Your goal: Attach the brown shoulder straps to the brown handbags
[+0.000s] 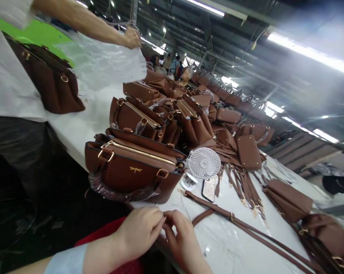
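The nearest handbag [123, 180] looks like smooth leather with a shiny metal zip [145, 153] and crinkled clear plastic [119, 195] around its handle [97, 183], the fan [204, 163] matt plastic, the surface [231, 239] smooth and glossy.

Factory floor or large workshop for bags — near-identical brown handbags [200, 129] heaped along a long white table [234, 243], loose straps [250, 186] in bunches, people [174, 66] farther back, strip lights [311, 54] under a dark, high roof [231, 42].
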`<state>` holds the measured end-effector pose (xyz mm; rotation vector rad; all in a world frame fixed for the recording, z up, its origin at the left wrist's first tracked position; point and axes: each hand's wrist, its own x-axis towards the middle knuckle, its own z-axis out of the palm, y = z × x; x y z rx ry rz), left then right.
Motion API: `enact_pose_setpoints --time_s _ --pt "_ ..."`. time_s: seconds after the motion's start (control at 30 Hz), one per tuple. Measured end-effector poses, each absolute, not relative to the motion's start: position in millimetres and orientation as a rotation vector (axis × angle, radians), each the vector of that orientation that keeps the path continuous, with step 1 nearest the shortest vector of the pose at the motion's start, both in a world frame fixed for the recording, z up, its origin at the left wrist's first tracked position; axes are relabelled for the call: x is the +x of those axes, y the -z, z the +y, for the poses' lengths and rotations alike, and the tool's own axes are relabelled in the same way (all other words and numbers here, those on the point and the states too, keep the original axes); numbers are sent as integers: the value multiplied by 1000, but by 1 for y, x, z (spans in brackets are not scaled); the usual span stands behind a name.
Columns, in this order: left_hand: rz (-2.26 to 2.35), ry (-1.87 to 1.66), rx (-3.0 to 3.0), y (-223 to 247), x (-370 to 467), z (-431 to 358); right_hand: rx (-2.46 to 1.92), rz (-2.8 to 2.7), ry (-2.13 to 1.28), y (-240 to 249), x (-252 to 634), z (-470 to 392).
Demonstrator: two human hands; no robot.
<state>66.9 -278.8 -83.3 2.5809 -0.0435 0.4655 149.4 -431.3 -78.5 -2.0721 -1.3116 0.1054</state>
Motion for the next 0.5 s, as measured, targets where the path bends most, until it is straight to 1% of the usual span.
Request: enact_pose_setpoints --time_s 0.13,0.23,0.37,0.43,0.5 --pt "-149 -904 2490 65 56 -269 -2017 -1504 -5 39 150 -420" --pt "-209 -1109 2383 39 43 -263 -1888 -1645 117 -4 145 -411" --pt "-332 -1270 2298 5 21 -251 -1756 -1735 148 -52 136 -406" --pt "-305 -1311 2314 -4 11 -245 -1746 -1772 101 -58 133 -405" --pt "-224 -1278 2370 -6 5 -242 -1735 -1777 27 -51 129 -403"
